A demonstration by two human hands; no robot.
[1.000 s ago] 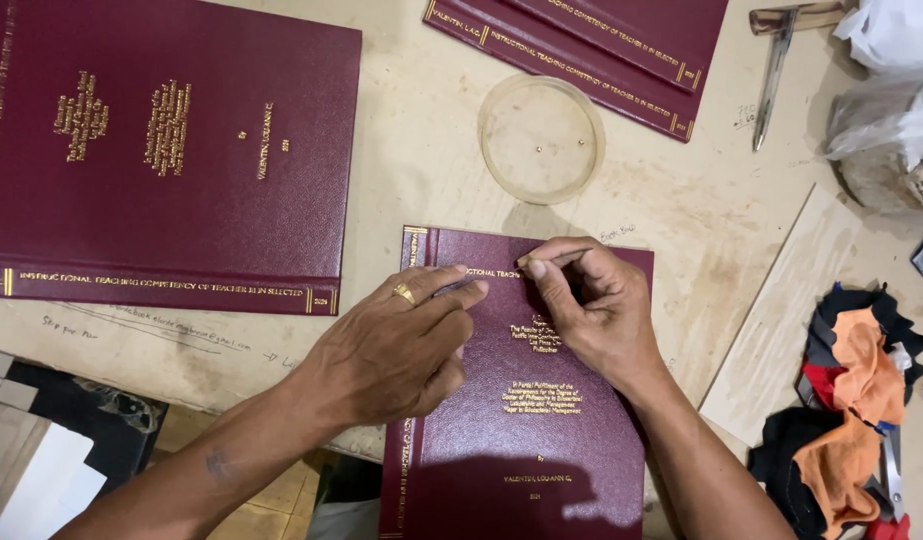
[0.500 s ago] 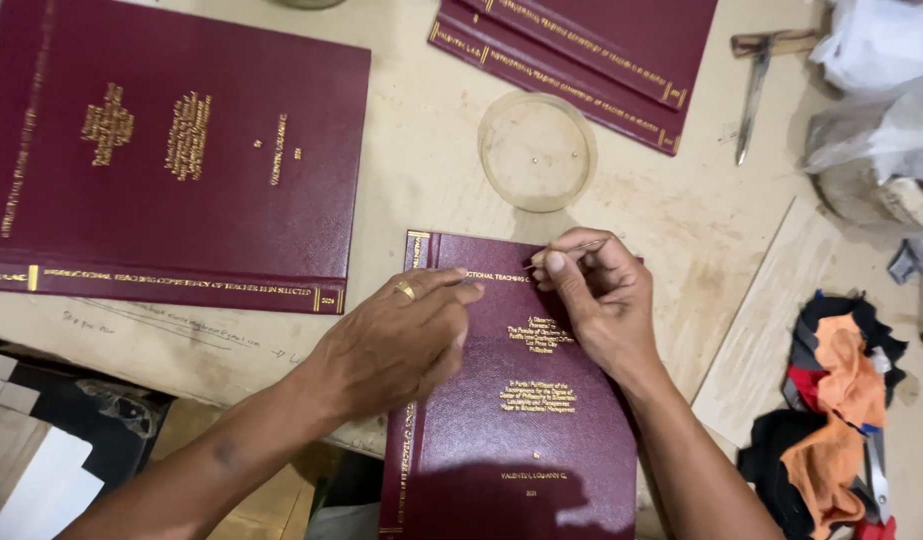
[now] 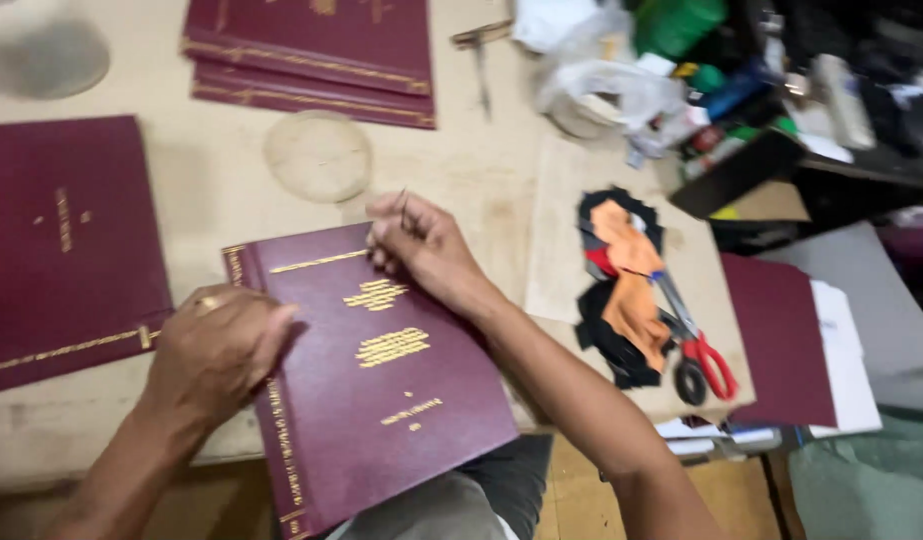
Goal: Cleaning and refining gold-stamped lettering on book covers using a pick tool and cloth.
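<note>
A maroon hardbound book (image 3: 381, 400) with gold lettering lies tilted at the near table edge, its lower part overhanging my lap. My left hand (image 3: 216, 350), a ring on one finger, rests flat on its spine side and holds it down. My right hand (image 3: 421, 245) sits at the book's top right corner with fingers pinched on a thin dark strip or tool that sticks up between them; what it is stays unclear.
Another maroon book (image 3: 61, 250) lies at left and a stack of them (image 3: 311, 55) at the back. A round clear lid (image 3: 318, 157) sits between. Cloth scraps (image 3: 621, 280), red-handled scissors (image 3: 696, 350), plastic bags and clutter fill the right side.
The view swung right and the book now lies turned at an angle. My left hand slid from the book's top down to its spine edge; my right hand stayed at the top, pinching.
</note>
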